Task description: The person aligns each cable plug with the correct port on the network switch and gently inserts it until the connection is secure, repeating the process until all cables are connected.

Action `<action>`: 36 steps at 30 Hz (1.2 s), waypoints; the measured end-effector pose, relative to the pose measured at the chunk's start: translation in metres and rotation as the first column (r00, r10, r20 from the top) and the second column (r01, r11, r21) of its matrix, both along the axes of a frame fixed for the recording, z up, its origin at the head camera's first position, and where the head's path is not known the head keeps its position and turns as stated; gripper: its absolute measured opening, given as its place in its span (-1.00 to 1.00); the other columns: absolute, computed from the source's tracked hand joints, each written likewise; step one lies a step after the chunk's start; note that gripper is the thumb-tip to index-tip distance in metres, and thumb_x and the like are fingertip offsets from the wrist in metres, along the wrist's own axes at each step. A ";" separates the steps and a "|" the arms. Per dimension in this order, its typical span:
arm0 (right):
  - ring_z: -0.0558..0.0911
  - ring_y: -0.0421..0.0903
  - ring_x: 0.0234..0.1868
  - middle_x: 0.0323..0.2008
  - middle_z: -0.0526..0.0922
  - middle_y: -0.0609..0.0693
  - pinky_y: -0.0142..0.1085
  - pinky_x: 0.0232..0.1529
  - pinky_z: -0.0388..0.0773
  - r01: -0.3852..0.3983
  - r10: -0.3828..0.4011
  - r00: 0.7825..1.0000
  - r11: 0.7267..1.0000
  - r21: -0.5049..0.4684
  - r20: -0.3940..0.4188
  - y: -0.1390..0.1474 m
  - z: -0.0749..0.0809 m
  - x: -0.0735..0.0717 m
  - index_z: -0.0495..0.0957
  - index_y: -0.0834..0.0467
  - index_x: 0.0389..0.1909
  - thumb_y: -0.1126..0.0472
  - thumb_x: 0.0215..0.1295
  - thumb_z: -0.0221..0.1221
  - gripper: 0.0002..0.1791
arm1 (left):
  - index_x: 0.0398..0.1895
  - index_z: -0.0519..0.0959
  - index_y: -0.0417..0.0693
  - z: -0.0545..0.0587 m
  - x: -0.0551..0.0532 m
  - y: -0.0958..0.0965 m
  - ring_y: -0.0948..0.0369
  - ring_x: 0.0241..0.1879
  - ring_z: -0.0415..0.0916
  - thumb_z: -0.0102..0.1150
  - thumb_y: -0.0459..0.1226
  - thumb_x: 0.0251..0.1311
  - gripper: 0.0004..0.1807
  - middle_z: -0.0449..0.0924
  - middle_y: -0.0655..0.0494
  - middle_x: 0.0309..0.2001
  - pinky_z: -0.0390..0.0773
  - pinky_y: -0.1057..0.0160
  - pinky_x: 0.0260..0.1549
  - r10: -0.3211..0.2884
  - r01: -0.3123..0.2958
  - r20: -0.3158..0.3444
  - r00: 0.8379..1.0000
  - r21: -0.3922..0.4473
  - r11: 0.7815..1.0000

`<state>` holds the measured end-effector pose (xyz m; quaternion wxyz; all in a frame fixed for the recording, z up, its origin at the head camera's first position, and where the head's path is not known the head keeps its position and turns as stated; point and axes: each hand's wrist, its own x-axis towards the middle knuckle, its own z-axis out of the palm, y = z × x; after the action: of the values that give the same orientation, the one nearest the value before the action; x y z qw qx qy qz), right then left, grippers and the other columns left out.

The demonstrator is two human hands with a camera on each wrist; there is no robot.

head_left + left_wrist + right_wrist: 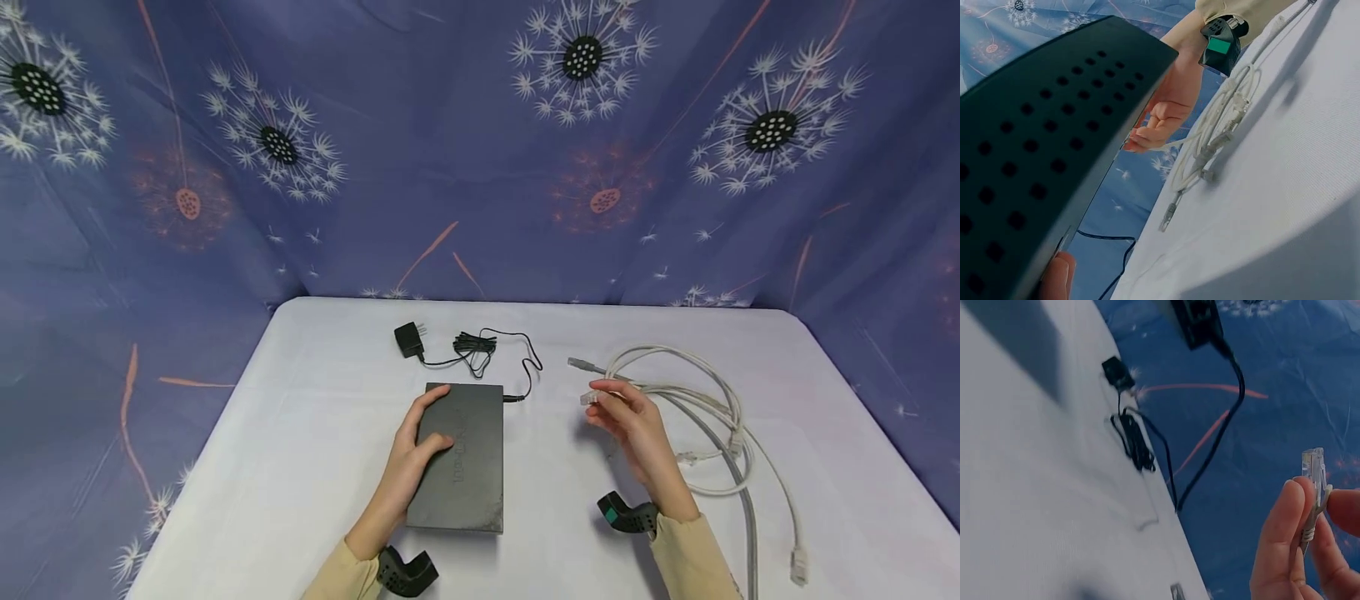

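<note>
We look down from a head-worn camera at a white table [315, 433] backed by a blue cloth printed with dandelion heads. Our left hand [408, 454] rests on a flat black network box [461, 458] lying near the table's front middle; the thumb lies across its top and the fingers wrap its left edge, so the hand grips the box and steadies it. From the left wrist camera, the box's vented underside [1041, 156] looks raised off the table on that side, though how far we cannot tell.

Our right hand [637, 433] hovers just to the right of the box, apart from it. Thumb and fingertips [1285, 531] pinch the neck of a clear cable plug [1313, 465], which points up and away from the palm. The plug ends a pale grey network cable [720, 417] that trails in loose loops across the right side of the table, with other plugs lying free.

Behind the box a black power adapter [408, 340] sits with its thin cord [480, 346] partly bundled; the cord's end runs to the box's far right corner.

We judge the step in hand to be bringing the plug toward the box. The next move calls for turning the plug to match a socket on the box, which we cannot see here, and pushing it in straight while the left hand braces.
</note>
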<state>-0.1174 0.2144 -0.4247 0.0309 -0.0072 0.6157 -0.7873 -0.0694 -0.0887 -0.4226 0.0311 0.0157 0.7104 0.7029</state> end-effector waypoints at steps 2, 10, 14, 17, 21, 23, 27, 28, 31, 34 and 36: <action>0.66 -0.13 -0.37 -0.41 0.64 0.07 -0.32 -0.25 0.58 0.000 0.000 1.000 0.999 -0.034 0.001 -0.001 0.004 0.002 0.50 0.32 -0.07 0.39 0.34 0.09 -0.82 | 0.35 0.33 0.21 -0.001 -0.001 0.003 0.09 0.36 0.03 0.04 -0.41 0.08 -0.30 0.11 0.15 0.41 -0.02 -0.12 0.19 -0.010 0.010 -0.012 1.000 0.017 1.000; 0.67 -0.17 -0.41 -0.45 0.68 0.02 -0.37 -0.31 0.58 0.011 -0.008 0.999 0.995 -0.101 0.031 -0.019 0.016 0.012 0.57 0.19 -0.25 0.45 0.30 0.11 -0.86 | 0.33 0.34 0.21 0.002 -0.003 0.008 0.11 0.30 0.13 0.03 -0.44 0.04 -0.29 0.19 0.14 0.36 0.01 -0.05 0.19 -0.012 0.013 -0.012 1.000 0.065 0.998; 0.66 -0.19 -0.45 -0.48 0.68 0.00 -0.37 -0.33 0.58 0.054 -0.051 0.998 0.996 -0.073 0.047 -0.029 0.020 0.015 0.58 0.13 -0.34 0.44 0.26 0.16 -0.86 | 0.33 0.34 0.22 0.004 -0.005 0.011 0.09 0.28 0.14 0.04 -0.40 0.06 -0.31 0.18 0.16 0.36 0.03 -0.06 0.16 -0.016 0.017 -0.021 1.000 0.053 0.998; 0.65 -0.20 -0.45 -0.48 0.68 -0.02 -0.38 -0.32 0.58 0.085 -0.082 0.995 0.995 -0.058 0.053 -0.037 0.023 0.016 0.58 0.12 -0.38 0.45 0.24 0.18 -0.84 | 0.33 0.34 0.26 0.006 -0.005 0.012 0.09 0.28 0.14 0.05 -0.39 0.08 -0.32 0.17 0.19 0.36 0.05 -0.07 0.15 -0.010 0.012 -0.030 0.999 0.050 0.999; 0.61 -0.20 -0.45 -0.49 0.63 -0.03 -0.38 -0.32 0.57 0.092 -0.089 0.994 0.995 -0.048 0.063 -0.046 0.022 0.017 0.55 0.15 -0.39 0.47 0.22 0.16 -0.84 | 0.33 0.34 0.30 0.005 -0.002 0.013 0.10 0.28 0.13 0.04 -0.40 0.08 -0.30 0.16 0.21 0.37 0.04 -0.07 0.15 -0.009 0.010 -0.027 1.000 0.049 0.999; 0.59 -0.19 -0.46 -0.49 0.62 -0.02 -0.37 -0.33 0.56 0.084 -0.082 0.995 0.996 -0.038 0.061 -0.051 0.022 0.016 0.54 0.18 -0.38 0.48 0.22 0.16 -0.87 | 0.33 0.33 0.31 0.006 -0.001 0.012 0.11 0.28 0.12 0.03 -0.40 0.08 -0.30 0.16 0.22 0.37 0.04 -0.07 0.15 -0.006 0.007 -0.025 1.000 0.050 0.999; 0.59 -0.16 -0.49 -0.48 0.63 0.01 -0.35 -0.35 0.56 0.088 -0.087 0.995 0.996 -0.026 0.050 -0.058 0.020 0.015 0.53 0.26 -0.35 0.49 0.20 0.16 -0.91 | 0.32 0.33 0.33 0.008 -0.001 0.012 0.12 0.26 0.14 0.03 -0.42 0.09 -0.30 0.17 0.23 0.36 0.05 -0.05 0.15 -0.005 0.006 -0.017 1.000 0.056 0.998; 0.60 -0.16 -0.49 -0.48 0.64 0.02 -0.34 -0.35 0.57 0.092 -0.090 0.995 0.995 -0.027 0.048 -0.060 0.020 0.014 0.53 0.29 -0.34 0.50 0.20 0.16 -0.92 | 0.32 0.34 0.34 0.008 -0.001 0.012 0.13 0.26 0.14 0.03 -0.42 0.09 -0.30 0.18 0.23 0.35 0.05 -0.04 0.15 -0.003 0.004 -0.013 1.000 0.059 0.998; 0.62 -0.14 -0.50 -0.49 0.65 0.04 -0.32 -0.36 0.58 0.108 -0.106 0.993 0.994 -0.035 0.045 -0.063 0.020 0.013 0.53 0.34 -0.33 0.52 0.19 0.16 -0.94 | 0.31 0.34 0.36 0.010 -0.001 0.013 0.15 0.26 0.14 0.03 -0.42 0.09 -0.30 0.18 0.25 0.35 0.06 -0.03 0.15 -0.004 0.004 -0.003 1.000 0.061 0.998; 0.63 -0.14 -0.50 -0.50 0.65 0.05 -0.31 -0.37 0.59 0.126 -0.124 0.991 0.991 -0.038 0.045 -0.064 0.020 0.014 0.52 0.40 -0.32 0.52 0.19 0.16 -0.94 | 0.31 0.34 0.37 0.009 -0.001 0.014 0.14 0.27 0.13 0.02 -0.42 0.10 -0.30 0.18 0.25 0.35 0.05 -0.04 0.15 -0.007 0.007 0.003 1.000 0.067 0.998; 0.63 -0.14 -0.50 -0.50 0.66 0.05 -0.30 -0.37 0.59 0.135 -0.133 0.990 0.990 -0.034 0.042 -0.064 0.019 0.015 0.51 0.42 -0.31 0.51 0.19 0.17 -0.94 | 0.32 0.33 0.37 0.009 -0.002 0.015 0.14 0.27 0.13 0.03 -0.41 0.09 -0.30 0.18 0.25 0.35 0.04 -0.05 0.15 -0.010 0.010 0.003 1.000 0.068 0.998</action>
<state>-0.1028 0.1505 -0.4053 -0.0098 0.0492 0.5994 -0.7989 -0.0710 -0.0739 -0.4137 0.0353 0.0192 0.6861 0.7264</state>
